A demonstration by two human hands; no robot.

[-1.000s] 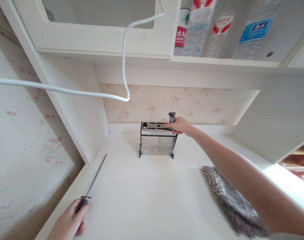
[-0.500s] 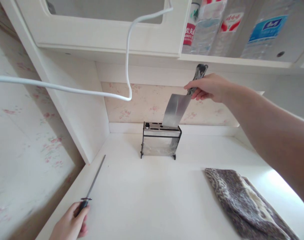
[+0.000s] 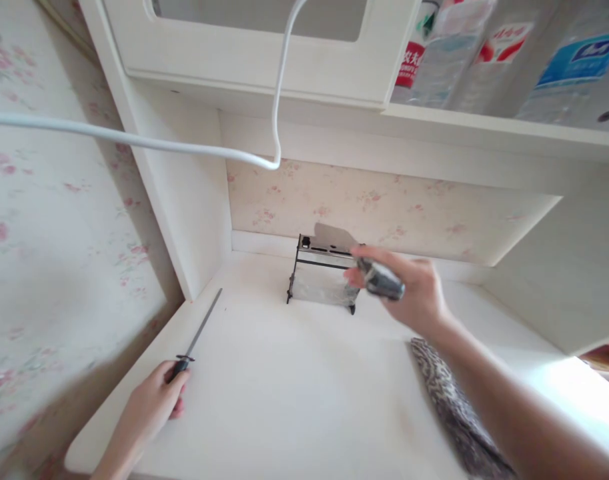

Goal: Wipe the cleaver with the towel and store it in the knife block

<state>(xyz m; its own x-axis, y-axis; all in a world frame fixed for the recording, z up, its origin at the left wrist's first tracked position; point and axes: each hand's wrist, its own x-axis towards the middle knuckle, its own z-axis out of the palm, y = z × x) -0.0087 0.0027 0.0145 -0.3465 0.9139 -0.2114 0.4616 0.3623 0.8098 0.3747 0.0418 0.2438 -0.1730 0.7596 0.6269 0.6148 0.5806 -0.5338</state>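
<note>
My right hand (image 3: 409, 287) is closed round the mottled grey-black handle of a cleaver (image 3: 334, 235). Its wide blade points away from me, just above the back of the knife block (image 3: 319, 261), and my fingers hide part of both. The block has a slotted metal top, a black frame and clear sides; it stands near the back wall. At the lower left, my left hand (image 3: 159, 397) is wrapped round the black handle of a sharpening steel (image 3: 204, 325), whose thin grey rod points up and away over the white counter (image 3: 284, 373).
A brown and white patterned cloth (image 3: 451, 400) lies at the right, partly behind my right arm. A white cable (image 3: 184, 145) hangs across the upper left. Overhead is a white cabinet (image 3: 264, 67) with plastic bottles (image 3: 494, 60) on its open shelf.
My right hand has drawn the cleaver up out of the knife block and lowered its handle toward me. The left hand still holds the sharpening steel, slightly farther forward. The view has shifted.
</note>
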